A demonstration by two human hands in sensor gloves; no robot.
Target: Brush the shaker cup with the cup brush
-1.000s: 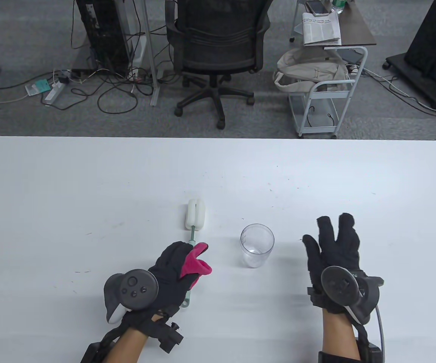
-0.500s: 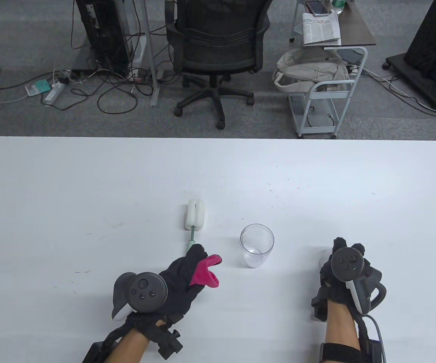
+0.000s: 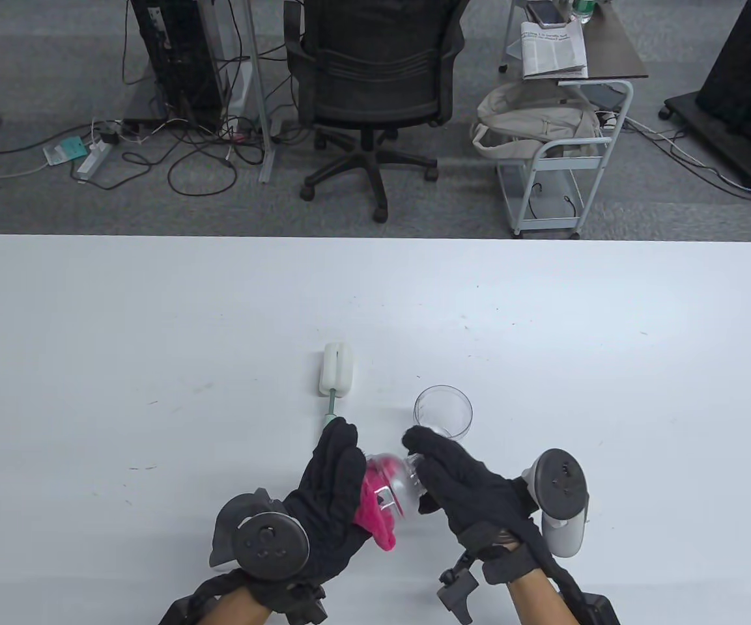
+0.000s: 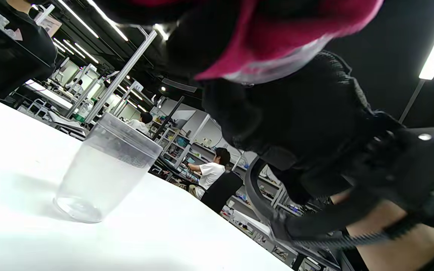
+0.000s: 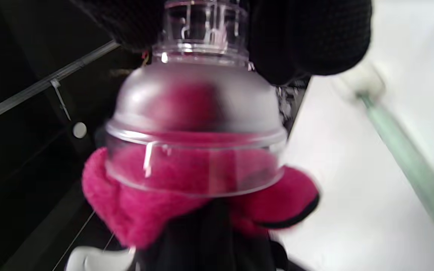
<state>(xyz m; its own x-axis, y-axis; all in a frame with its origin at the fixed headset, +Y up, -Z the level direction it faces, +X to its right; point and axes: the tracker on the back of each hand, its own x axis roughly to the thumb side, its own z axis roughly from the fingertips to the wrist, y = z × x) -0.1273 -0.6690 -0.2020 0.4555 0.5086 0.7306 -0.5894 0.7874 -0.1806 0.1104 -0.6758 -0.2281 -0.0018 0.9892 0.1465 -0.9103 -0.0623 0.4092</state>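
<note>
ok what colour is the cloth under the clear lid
Bright pink, pressed against the clear lid; the cloth shows best in the right wrist view.

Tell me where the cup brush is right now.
In the table view the cup brush lies flat on the table, just left of the clear cup, with its handle end running under the left hand.

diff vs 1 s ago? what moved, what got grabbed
The right hand swung in from the table's right side toward the middle and now grips the clear domed plastic shaker lid by its neck. The left hand pulled back toward the person and holds its pink glove fingers at the lid's open end. Unmoved: the clear plastic shaker cup and the white sponge-headed cup brush.
</note>
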